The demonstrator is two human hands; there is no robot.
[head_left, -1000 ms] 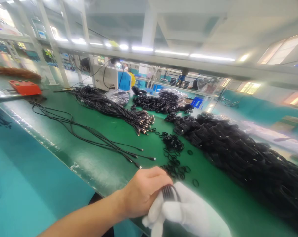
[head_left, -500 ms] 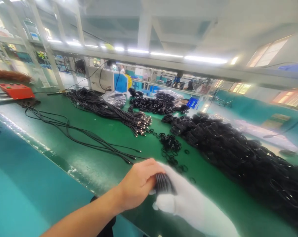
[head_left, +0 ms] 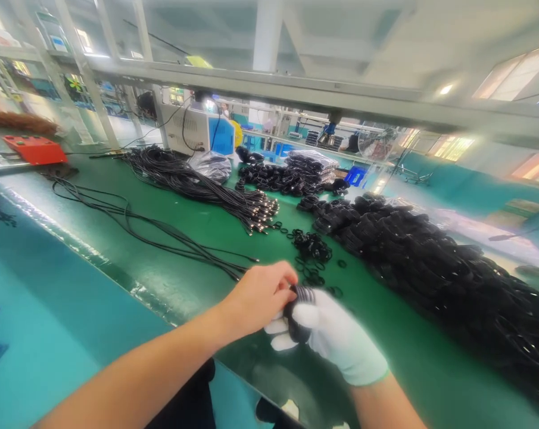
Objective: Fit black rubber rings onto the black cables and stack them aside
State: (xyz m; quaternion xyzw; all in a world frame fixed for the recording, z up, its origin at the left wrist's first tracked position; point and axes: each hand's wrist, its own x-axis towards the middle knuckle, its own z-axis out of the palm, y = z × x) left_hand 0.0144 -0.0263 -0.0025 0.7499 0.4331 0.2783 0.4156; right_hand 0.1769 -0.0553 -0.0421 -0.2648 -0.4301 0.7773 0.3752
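The gloved right hand (head_left: 327,328) is holding a black coil of cable (head_left: 299,313) low in the middle of the frame. The bare left hand (head_left: 264,295) is touching it. A big black pile (head_left: 421,268) is filling the right side of the green worktop (head_left: 171,286). A red box (head_left: 37,150) is sitting at the upper left.

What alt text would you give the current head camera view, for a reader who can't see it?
A bare left hand touches a coiled black cable held in a white-gloved right hand above a green table. Beyond lie a bundle of black cables and small black rings, with a large pile of black coils to the right.
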